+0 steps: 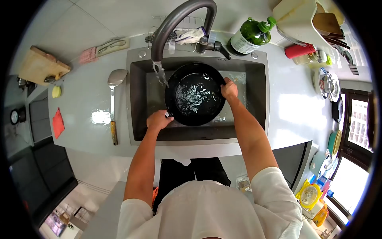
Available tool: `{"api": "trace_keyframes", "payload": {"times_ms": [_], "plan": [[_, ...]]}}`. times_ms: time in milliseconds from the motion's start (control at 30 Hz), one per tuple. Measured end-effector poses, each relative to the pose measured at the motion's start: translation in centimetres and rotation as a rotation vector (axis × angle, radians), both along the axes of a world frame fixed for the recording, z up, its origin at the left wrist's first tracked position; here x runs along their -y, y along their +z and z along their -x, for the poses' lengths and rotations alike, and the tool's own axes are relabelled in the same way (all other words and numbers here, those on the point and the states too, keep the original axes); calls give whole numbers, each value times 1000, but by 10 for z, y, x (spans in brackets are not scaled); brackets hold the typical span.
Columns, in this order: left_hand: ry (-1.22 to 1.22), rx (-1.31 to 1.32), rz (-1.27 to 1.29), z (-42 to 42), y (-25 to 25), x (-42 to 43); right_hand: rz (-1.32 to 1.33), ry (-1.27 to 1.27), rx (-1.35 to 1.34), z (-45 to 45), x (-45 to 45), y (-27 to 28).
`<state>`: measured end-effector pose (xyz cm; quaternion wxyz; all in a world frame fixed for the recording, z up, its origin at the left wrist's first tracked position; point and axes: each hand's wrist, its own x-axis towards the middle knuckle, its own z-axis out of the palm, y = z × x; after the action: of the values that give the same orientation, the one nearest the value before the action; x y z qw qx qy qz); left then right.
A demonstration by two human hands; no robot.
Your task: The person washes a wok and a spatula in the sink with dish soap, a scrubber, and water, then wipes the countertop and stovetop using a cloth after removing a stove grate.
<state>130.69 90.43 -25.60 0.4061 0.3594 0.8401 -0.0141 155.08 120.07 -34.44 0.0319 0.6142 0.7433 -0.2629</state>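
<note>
A round black pan point(195, 94) with water in it is held over the grey sink point(137, 119). My left hand point(159, 120) is closed on the pan's lower left edge, where a small handle part shows. On the pan's right side, my right hand point(229, 89) grips the rim, fingers closed. Water runs from the curved dark faucet point(161, 38) and falls at the pan's upper left edge. The pan's underside is hidden.
Left of the sink lie a metal spatula point(112, 103) and a red cloth point(58, 123). Behind the sink are a wire rack with a glove point(190, 36) and a green pump bottle point(250, 36). A cutting board point(41, 69) stands far left; dishes point(327, 83) are at the right.
</note>
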Motion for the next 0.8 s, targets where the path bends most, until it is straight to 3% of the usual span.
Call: {"api": "trace_keyframes", "payload": {"times_ms": [133, 333, 567, 800], "plan": [[-2, -310, -126, -8, 22, 13, 27, -123, -105, -6, 23, 13], [36, -442, -294, -3, 63, 25, -131, -232, -279, -4, 51, 53], [73, -407, -275, 28, 104, 63, -141, -213, -286, 47, 68, 107], [137, -352, -152, 43, 125, 105, -129, -101, -288, 89, 95, 116]]}}
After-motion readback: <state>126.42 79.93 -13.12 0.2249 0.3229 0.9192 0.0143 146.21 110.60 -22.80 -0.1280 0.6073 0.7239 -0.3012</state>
